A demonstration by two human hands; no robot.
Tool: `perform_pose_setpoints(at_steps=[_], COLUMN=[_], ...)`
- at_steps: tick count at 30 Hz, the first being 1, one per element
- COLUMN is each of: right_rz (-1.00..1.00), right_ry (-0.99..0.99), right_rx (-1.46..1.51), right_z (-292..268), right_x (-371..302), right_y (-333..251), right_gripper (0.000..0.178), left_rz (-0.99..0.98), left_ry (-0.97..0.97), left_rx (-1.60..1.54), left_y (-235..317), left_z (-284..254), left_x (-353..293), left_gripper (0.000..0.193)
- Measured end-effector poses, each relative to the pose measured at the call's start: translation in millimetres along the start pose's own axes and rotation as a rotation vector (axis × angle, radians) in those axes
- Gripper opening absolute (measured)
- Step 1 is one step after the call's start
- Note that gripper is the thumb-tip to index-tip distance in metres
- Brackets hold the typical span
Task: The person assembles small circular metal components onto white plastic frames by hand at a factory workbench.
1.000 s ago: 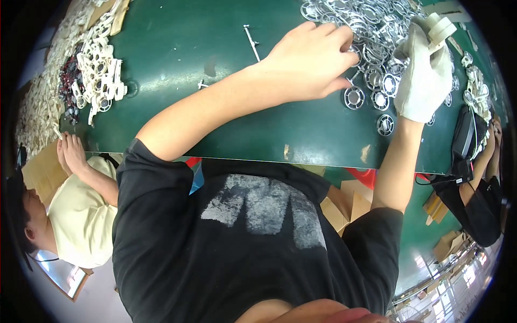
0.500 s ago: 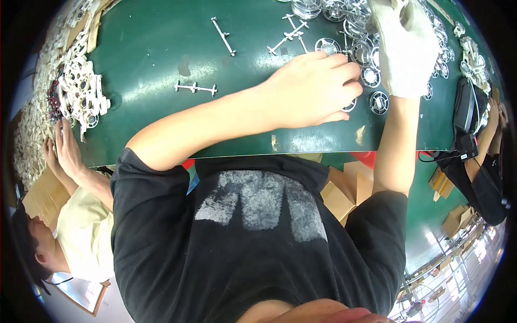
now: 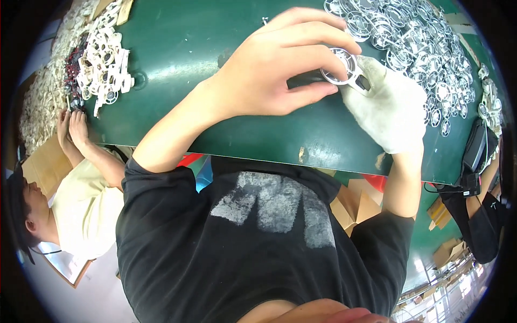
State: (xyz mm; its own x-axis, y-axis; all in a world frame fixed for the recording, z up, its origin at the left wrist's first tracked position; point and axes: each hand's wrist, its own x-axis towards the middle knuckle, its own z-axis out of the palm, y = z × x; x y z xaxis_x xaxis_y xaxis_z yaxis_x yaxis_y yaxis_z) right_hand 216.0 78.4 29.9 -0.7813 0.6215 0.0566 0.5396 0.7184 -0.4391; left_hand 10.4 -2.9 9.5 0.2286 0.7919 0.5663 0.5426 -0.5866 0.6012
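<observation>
A silver spoked ring with a short arm (image 3: 350,63) is held between my two hands above the green table. My bare left hand (image 3: 285,67) has its thumb and forefinger closed on the ring's left side, the other fingers stretched over its top. My right hand (image 3: 385,102), in a white glove, grips the ring's short arm from the right; its fingertips are partly hidden. Just beyond the glove spreads a large heap of similar silver spoked rings (image 3: 425,51). The tip of a small silver piece (image 3: 265,20) shows above my left wrist.
Off-white plastic parts (image 3: 105,64) are piled on the green table (image 3: 177,64) at the left, where a co-worker's hands (image 3: 75,126) rest. Black equipment with a cable (image 3: 472,161) sits at the right edge. Cardboard boxes (image 3: 353,207) stand below the table's near edge.
My right hand has come back from the heap toward me. My left hand has risen off the table rings, and both now hold one ring. The view has shifted, showing more of the heap.
</observation>
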Motion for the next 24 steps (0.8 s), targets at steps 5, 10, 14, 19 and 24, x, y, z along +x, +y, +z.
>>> perform_pose_setpoints(at_steps=[5,10,14,19,24], right_rz=[-0.032,0.116,0.314,0.264,-0.016], right_ry=[0.027,-0.013,-0.411,-0.409,-0.27], right_rx=[-0.038,0.153,0.646,0.944,0.676], right_z=[5,5,-12,4,17], right_x=[0,0,3,-4,-6], right_y=[3,-4,2,1,6], right_gripper=[0.028,0.03,0.026,0.03,0.029], left_rz=[-0.114,-0.189,0.019,0.053,-0.446], left_ry=[0.04,0.074,0.02,0.072,-0.003], left_rx=[-0.148,-0.269,-0.215,-0.209,-0.562], left_y=[-4,-4,-5,-1,11], left_z=[10,15,13,18,21], left_x=[-8,-13,-13,-9,-22], left_gripper=[0.023,0.03,0.035,0.057,0.051])
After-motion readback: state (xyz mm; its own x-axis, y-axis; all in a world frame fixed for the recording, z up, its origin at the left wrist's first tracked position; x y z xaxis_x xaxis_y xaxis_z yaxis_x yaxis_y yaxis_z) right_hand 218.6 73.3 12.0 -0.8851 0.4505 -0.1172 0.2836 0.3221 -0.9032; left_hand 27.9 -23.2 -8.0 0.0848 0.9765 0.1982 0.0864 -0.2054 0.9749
